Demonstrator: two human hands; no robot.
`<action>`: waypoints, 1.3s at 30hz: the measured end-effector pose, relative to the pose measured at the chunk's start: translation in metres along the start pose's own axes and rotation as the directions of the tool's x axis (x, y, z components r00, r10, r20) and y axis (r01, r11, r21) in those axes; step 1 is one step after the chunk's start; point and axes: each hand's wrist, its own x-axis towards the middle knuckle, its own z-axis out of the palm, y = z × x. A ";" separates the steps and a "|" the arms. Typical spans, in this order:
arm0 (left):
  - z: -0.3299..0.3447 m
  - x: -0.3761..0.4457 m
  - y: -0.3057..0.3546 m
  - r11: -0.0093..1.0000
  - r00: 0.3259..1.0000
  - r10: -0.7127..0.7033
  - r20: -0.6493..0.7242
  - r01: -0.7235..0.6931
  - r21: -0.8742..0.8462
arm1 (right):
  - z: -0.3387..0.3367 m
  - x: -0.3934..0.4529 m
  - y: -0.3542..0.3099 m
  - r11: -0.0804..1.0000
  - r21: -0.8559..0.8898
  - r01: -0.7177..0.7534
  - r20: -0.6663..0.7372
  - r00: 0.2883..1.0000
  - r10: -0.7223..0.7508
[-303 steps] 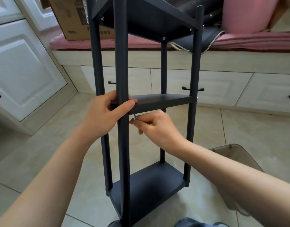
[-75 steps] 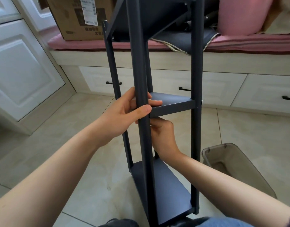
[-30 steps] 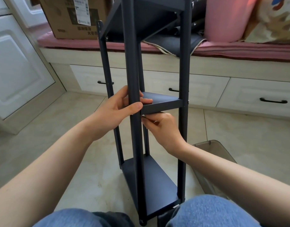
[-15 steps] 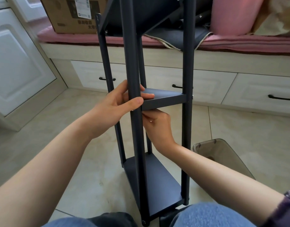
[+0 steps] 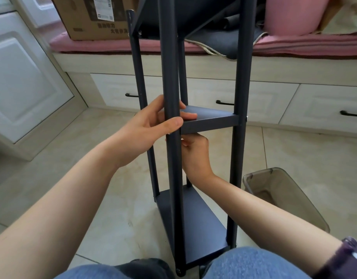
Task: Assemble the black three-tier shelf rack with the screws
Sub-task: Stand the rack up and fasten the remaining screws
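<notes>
Matte black rack (image 5: 209, 121) (round posts); left hand (image 5: 153, 127) grips post, right hand (image 5: 195, 156) grip unclear.

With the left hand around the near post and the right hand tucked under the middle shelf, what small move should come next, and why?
Probably keep the left hand clamping the near post against the middle shelf, while the right hand works at the joint under that corner. The right fingertips sit right at the post, beneath the shelf; whether they hold a screw or tool is hidden.
</notes>
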 end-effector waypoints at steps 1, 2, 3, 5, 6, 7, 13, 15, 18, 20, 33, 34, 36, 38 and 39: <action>0.000 0.000 0.001 1.000 1.000 0.002 0.003 -0.002 -0.005 | -0.004 -0.003 -0.002 0.997 -0.070 0.011 0.023 1.000 -0.010; 0.000 0.000 0.001 1.000 1.000 0.003 0.004 -0.003 -0.006 | -0.008 -0.006 -0.004 0.993 -0.122 0.005 0.061 0.998 0.002; 0.000 0.000 0.002 1.000 1.000 0.002 0.005 -0.002 -0.004 | -0.014 -0.009 -0.005 0.987 -0.158 -0.016 0.104 0.994 0.033; 0.000 -0.002 0.003 1.000 1.000 -0.004 0.005 0.004 0.005 | -0.027 -0.016 -0.009 0.973 -0.221 -0.065 0.172 0.979 0.104; 0.000 -0.002 0.004 1.000 1.000 -0.006 0.002 0.006 0.011 | -0.033 -0.019 -0.012 0.963 -0.256 -0.078 0.191 0.973 0.130; 0.001 -0.003 0.004 1.000 1.000 -0.010 -0.001 0.010 0.014 | -0.040 -0.021 -0.016 0.954 -0.285 -0.094 0.202 0.967 0.155; 0.004 -0.002 0.008 1.000 1.000 -0.022 -0.009 0.022 0.019 | -0.064 -0.015 -0.041 0.920 -0.369 -0.133 0.213 0.951 0.222; 0.005 -0.002 0.009 1.000 1.000 -0.026 -0.013 0.026 0.005 | -0.066 -0.012 -0.047 0.920 -0.368 -0.138 0.179 0.960 0.216; 0.005 -0.001 0.009 0.999 0.999 -0.032 -0.017 0.032 0.000 | -0.067 -0.008 -0.051 0.925 -0.352 -0.142 0.181 0.959 0.216; 0.005 -0.001 0.008 1.000 0.999 -0.030 -0.018 0.030 0.000 | -0.065 -0.007 -0.052 0.936 -0.305 -0.172 0.179 0.956 0.234; 0.002 -0.002 0.009 0.999 0.998 -0.044 -0.044 0.043 -0.006 | -0.043 -0.007 -0.033 0.958 -0.163 -0.238 0.120 0.959 0.258; 0.002 -0.002 0.009 0.999 0.998 -0.043 -0.045 0.043 -0.006 | -0.042 -0.007 -0.030 0.962 -0.139 -0.235 0.118 0.960 0.252; 0.002 -0.002 0.009 0.999 0.998 -0.041 -0.045 0.041 -0.010 | -0.039 -0.007 -0.026 0.971 -0.105 -0.214 0.110 0.968 0.225; 0.003 -0.001 0.009 0.999 0.998 -0.038 -0.043 0.037 -0.016 | -0.035 -0.007 -0.022 0.980 -0.074 -0.187 0.098 0.976 0.194; 0.003 -0.001 0.009 0.999 0.998 -0.036 -0.042 0.036 -0.018 | -0.033 -0.007 -0.021 0.983 -0.056 -0.177 0.091 0.979 0.182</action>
